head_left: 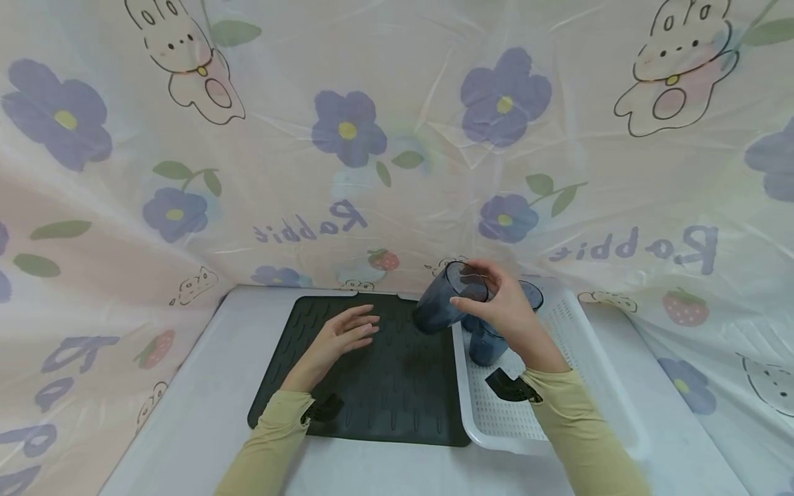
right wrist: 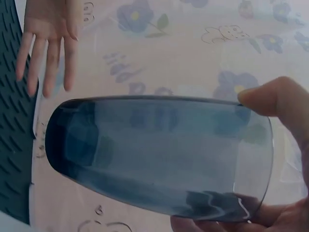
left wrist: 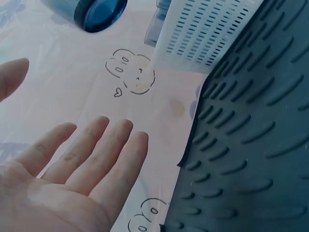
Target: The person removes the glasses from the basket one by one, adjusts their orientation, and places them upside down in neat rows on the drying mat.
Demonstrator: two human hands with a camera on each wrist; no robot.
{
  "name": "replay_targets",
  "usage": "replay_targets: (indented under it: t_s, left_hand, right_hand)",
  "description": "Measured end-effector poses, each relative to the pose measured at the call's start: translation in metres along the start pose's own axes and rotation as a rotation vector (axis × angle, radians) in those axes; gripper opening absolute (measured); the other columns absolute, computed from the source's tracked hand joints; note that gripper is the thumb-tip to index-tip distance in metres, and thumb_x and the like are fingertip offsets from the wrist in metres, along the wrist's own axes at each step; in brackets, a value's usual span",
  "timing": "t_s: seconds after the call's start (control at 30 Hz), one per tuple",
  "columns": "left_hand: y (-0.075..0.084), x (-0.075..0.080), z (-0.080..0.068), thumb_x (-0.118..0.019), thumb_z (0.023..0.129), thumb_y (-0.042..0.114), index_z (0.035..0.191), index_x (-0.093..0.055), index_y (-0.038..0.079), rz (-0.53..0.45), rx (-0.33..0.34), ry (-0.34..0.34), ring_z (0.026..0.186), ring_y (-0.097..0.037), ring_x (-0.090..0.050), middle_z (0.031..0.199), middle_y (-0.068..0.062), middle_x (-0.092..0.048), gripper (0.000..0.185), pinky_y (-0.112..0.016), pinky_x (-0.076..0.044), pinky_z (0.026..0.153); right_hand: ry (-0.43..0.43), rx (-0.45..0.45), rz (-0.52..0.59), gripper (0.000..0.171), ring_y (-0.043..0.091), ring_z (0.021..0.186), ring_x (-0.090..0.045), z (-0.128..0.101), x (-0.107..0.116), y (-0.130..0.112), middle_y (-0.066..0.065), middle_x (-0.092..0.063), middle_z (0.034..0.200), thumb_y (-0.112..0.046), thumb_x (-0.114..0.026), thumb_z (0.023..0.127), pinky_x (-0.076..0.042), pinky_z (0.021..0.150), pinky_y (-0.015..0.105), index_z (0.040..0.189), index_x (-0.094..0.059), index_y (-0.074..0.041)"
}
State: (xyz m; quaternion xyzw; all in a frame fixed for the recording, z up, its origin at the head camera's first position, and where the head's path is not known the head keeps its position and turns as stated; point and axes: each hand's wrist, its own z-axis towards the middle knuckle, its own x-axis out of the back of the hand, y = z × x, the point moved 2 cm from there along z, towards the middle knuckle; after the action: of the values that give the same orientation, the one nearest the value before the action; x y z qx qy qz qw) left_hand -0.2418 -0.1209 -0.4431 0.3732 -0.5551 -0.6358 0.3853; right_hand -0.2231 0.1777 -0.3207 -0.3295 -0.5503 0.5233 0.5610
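A clear blue drinking glass (head_left: 439, 303) is tilted in my right hand (head_left: 505, 310), thumb on one side of the rim and fingers on the other. In the right wrist view the glass (right wrist: 159, 154) lies nearly sideways, its dark thick base pointing left. It hangs above the right edge of a dark ridged drying mat (head_left: 384, 386). My left hand (head_left: 338, 341) is held over the mat with its fingers spread and nothing in it. The left wrist view shows the palm and straight fingers of that left hand (left wrist: 82, 174), apart from the glass base (left wrist: 99, 14).
A white perforated basket (head_left: 595, 344) stands right of the mat, with more blue glasses (head_left: 486, 346) inside, partly behind my right hand. A printed plastic sheet (head_left: 409, 186) with rabbits and flowers rises behind and at both sides of the white table (head_left: 211, 358).
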Motion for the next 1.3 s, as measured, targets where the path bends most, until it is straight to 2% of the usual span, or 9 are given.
replay_targets:
  t_s: [0.1,0.3,0.57,0.8,0.93,1.07,1.13,1.3]
  left_hand:
    - [0.0,-0.005,0.001,-0.059,0.097,0.022,0.143,-0.041,0.008,-0.017,0.003,0.001,0.125,-0.032,-0.049,0.139,-0.023,-0.045,0.051,-0.044,-0.043,0.101]
    - [-0.002,-0.01,0.004,-0.058,0.098,0.021,0.143,-0.041,0.006,-0.017,0.014,-0.005,0.126,-0.032,-0.048,0.139,-0.021,-0.046,0.05,-0.044,-0.041,0.103]
    - [-0.003,-0.021,0.01,-0.058,0.097,0.026,0.142,-0.043,0.005,-0.047,0.029,-0.007,0.127,-0.038,-0.044,0.139,-0.02,-0.047,0.051,-0.043,-0.042,0.102]
    - [-0.007,-0.033,0.014,-0.059,0.097,0.029,0.139,-0.047,0.006,-0.063,0.074,0.031,0.119,-0.03,-0.054,0.136,-0.016,-0.05,0.05,-0.042,-0.046,0.098]
    - [-0.009,-0.041,0.016,-0.061,0.095,0.032,0.139,-0.047,0.005,-0.073,0.082,0.021,0.114,-0.028,-0.057,0.132,-0.016,-0.052,0.053,-0.042,-0.047,0.097]
    - [-0.011,-0.048,0.019,-0.064,0.094,0.029,0.139,-0.046,0.006,-0.127,0.066,-0.015,0.115,-0.027,-0.055,0.131,-0.016,-0.053,0.054,-0.043,-0.047,0.096]
    - [-0.013,-0.05,0.019,-0.066,0.093,0.025,0.139,-0.046,0.005,-0.166,0.055,-0.034,0.117,-0.028,-0.054,0.132,-0.017,-0.052,0.054,-0.043,-0.048,0.096]
    - [-0.018,-0.053,0.02,-0.07,0.089,0.015,0.139,-0.044,0.004,-0.238,0.041,-0.046,0.118,-0.03,-0.054,0.134,-0.019,-0.049,0.058,-0.042,-0.048,0.096]
  right_hand:
    - [-0.017,-0.012,0.009,0.065,0.024,0.135,-0.034,0.001,-0.009,0.003,0.012,-0.045,0.136,-0.009,-0.076,0.083,-0.036,0.104,0.051,0.139,-0.042,-0.007]
    - [-0.03,0.004,0.013,0.066,0.027,0.128,-0.043,0.003,-0.02,0.006,0.015,-0.047,0.134,-0.007,-0.076,0.081,-0.042,0.097,0.047,0.138,-0.043,-0.006]
    - [-0.048,0.024,0.067,0.064,0.027,0.124,-0.046,0.007,-0.027,0.011,0.016,-0.048,0.132,-0.005,-0.076,0.082,-0.045,0.098,0.044,0.137,-0.044,-0.005]
    - [-0.056,-0.015,0.056,0.064,0.026,0.127,-0.044,0.006,-0.033,0.012,0.014,-0.049,0.133,-0.006,-0.075,0.082,-0.042,0.101,0.046,0.138,-0.043,-0.007]
    - [-0.055,-0.007,0.022,0.064,0.027,0.131,-0.039,0.005,-0.035,0.013,0.012,-0.05,0.132,-0.008,-0.076,0.082,-0.035,0.105,0.051,0.137,-0.043,-0.006]
    - [-0.057,0.003,0.023,0.063,0.027,0.133,-0.037,0.005,-0.036,0.014,0.012,-0.05,0.132,-0.008,-0.075,0.083,-0.035,0.106,0.051,0.137,-0.044,-0.008]
    - [-0.064,0.003,0.032,0.063,0.027,0.132,-0.038,0.005,-0.036,0.014,0.012,-0.05,0.132,-0.008,-0.075,0.083,-0.039,0.103,0.049,0.138,-0.044,-0.009]
    - [-0.078,0.004,0.044,0.062,0.026,0.129,-0.042,0.006,-0.037,0.016,0.011,-0.05,0.132,-0.007,-0.074,0.083,-0.042,0.101,0.046,0.137,-0.044,-0.009]
